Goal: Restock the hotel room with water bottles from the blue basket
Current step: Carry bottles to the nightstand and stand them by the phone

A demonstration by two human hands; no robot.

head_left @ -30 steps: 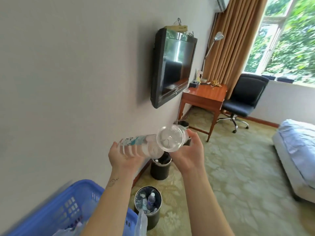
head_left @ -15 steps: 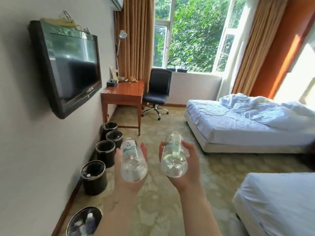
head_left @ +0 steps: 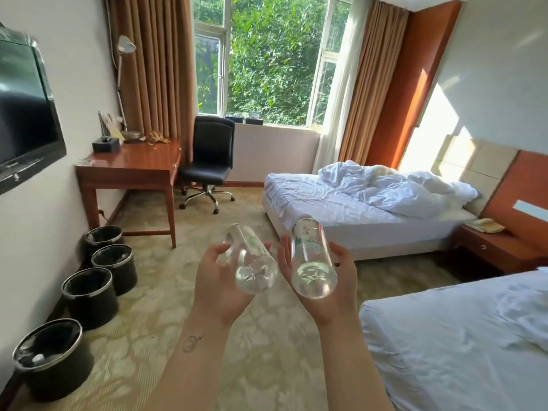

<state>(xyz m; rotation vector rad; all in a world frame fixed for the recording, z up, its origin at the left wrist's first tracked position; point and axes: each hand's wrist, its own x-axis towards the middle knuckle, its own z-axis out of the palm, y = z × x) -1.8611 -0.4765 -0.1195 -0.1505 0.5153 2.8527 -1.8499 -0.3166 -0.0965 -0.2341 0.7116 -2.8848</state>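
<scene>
I carry two clear water bottles in front of me, bases toward the camera and caps pointing away. My left hand point(head_left: 218, 287) cradles the left water bottle point(head_left: 252, 262) from below, fingers curled round its side. My right hand point(head_left: 333, 287) holds the right water bottle point(head_left: 311, 262) the same way, thumb and fingers wrapped on either side. The blue basket is out of view.
Several black bins point(head_left: 87, 295) line the left wall below the TV point(head_left: 23, 114). A wooden desk point(head_left: 133, 161) and office chair point(head_left: 212, 155) stand ahead on the left. One bed point(head_left: 341, 209) lies ahead right, another bed point(head_left: 462, 336) close right, with a nightstand point(head_left: 489, 247) between them.
My view has swung right from the wall and blue basket into the room. The bottles went from crossed in front of me to side by side, one in each hand.
</scene>
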